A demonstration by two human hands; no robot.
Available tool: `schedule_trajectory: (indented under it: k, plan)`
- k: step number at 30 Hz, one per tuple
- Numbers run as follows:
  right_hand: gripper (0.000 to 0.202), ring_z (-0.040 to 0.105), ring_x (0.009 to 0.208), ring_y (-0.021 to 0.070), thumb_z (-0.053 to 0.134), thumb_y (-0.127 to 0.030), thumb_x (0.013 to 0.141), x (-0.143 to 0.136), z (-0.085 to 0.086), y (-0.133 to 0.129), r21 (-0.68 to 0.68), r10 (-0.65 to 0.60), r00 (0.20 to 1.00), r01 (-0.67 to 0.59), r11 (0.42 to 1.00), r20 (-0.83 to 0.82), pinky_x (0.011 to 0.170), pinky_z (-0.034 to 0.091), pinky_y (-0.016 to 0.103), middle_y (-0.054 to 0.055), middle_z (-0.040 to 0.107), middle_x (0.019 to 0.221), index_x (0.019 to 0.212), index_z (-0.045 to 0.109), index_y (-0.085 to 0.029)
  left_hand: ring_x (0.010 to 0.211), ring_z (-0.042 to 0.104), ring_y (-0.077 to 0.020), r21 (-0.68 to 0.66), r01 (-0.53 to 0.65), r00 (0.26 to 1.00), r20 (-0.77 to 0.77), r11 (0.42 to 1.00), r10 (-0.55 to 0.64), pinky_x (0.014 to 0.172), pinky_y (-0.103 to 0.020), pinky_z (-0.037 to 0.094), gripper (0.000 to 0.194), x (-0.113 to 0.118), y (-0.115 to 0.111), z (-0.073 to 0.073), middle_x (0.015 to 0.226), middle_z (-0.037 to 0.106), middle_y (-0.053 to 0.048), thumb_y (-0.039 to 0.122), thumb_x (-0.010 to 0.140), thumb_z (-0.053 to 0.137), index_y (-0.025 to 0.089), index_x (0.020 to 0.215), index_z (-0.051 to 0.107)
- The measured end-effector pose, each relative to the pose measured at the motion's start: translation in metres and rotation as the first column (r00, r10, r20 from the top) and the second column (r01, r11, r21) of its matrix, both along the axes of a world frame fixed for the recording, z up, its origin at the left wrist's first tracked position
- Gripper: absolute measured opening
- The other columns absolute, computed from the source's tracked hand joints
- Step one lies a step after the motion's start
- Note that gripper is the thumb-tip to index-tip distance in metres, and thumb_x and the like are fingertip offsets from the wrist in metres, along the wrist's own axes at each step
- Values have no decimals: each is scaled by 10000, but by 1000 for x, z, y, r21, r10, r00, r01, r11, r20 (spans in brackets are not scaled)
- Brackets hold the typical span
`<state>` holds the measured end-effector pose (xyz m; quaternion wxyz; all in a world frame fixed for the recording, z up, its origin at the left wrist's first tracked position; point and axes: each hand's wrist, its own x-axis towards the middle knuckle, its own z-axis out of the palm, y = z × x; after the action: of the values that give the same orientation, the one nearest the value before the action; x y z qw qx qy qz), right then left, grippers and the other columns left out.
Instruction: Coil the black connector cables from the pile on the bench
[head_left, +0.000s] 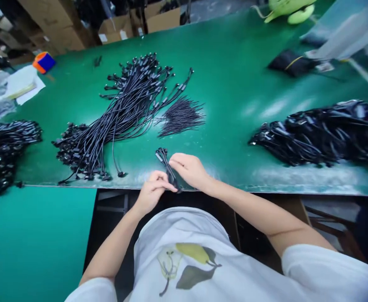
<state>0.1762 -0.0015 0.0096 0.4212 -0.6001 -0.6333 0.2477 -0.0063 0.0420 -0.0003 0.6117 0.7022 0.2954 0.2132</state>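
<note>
A folded black cable bundle [168, 166] lies tilted at the near edge of the green table, between my two hands. My left hand [155, 188] has its fingers closed round the bundle's lower end. Against the upper right side of the bundle, my right hand [190, 168] has its thumb and fingers pinched together; what they hold, if anything, is too small to make out. Beyond the hands lies a pile of short thin black ties [184, 116]. A large heap of loose black cables [121, 111] spreads to the left of it.
Bundled black cables [325, 133] are piled at the right, and more cables [6, 151] at the far left. A black pouch [289, 63], a green plush toy [292, 9], papers [23, 84] and an orange and blue item [44, 63] sit farther back. Cardboard boxes [163, 19] stand behind the table.
</note>
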Motion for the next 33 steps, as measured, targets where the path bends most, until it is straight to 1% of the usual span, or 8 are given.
schedule_trajectory:
  k: [3,6,13,17,19,22,26,33]
  plan:
    - [322,450,648,110,421,-259,957,-7,11,-9,-32,85,994,-87,996,-67,650,323,242,-6,487,661,646,451,-183,947,542,-190,-42,-15,996,-92,999,11,946,-337,423,234,3,3,-4,917,588,-55,269,879,552,198,857,773]
    - [299,472,679,112,417,-287,953,-13,13,-17,-83,201,973,-212,974,-115,671,333,242,5,532,707,686,498,-178,942,548,-192,-225,-142,988,28,964,152,865,-313,453,309,4,10,1,1041,596,-80,395,892,549,168,973,742]
    - [318,360,563,93,481,-396,867,-1,0,-5,-295,-4,929,-113,949,-369,562,258,239,-28,413,593,635,464,-178,899,535,-162,40,-32,999,33,999,31,896,-318,454,255,-4,-3,14,953,547,-56,418,864,646,183,922,725]
    - [357,229,474,68,493,-504,855,0,0,-6,-372,-36,794,-244,896,-607,482,185,232,-57,341,583,688,460,-190,1072,586,-204,-122,-165,984,54,979,173,999,-379,467,505,4,-10,2,1193,569,-100,400,805,719,200,1238,553]
    - [346,301,504,81,460,-459,896,-2,0,-8,-302,35,859,-218,928,-511,506,233,238,-35,398,607,683,468,-186,1295,503,-256,-223,-91,992,67,971,108,1107,-425,406,581,11,-12,-1,1399,498,-133,410,864,641,210,1376,452]
    - [321,420,633,123,405,-323,949,-6,-4,-7,-78,-16,1000,15,997,-7,602,293,265,21,505,669,682,510,-180,1459,330,-274,-304,-5,996,81,953,32,1183,-447,324,681,21,-15,-1,1588,313,-110,401,909,559,243,1512,285]
    - [301,433,684,168,343,-226,981,-14,-15,-6,90,-147,902,120,989,405,634,310,303,58,557,717,810,588,-184,1523,183,-273,-349,98,988,148,932,-49,1220,-455,247,1103,30,-17,-2,1663,90,-115,442,833,674,278,1552,-144]
    - [308,500,957,200,294,-340,1014,-17,-17,-25,36,57,977,-50,998,-207,854,445,343,105,539,1026,972,551,-177,1541,56,-305,54,97,994,53,994,-100,1238,-494,119,1024,38,-5,-9,1662,15,-175,716,860,428,243,1556,-155]
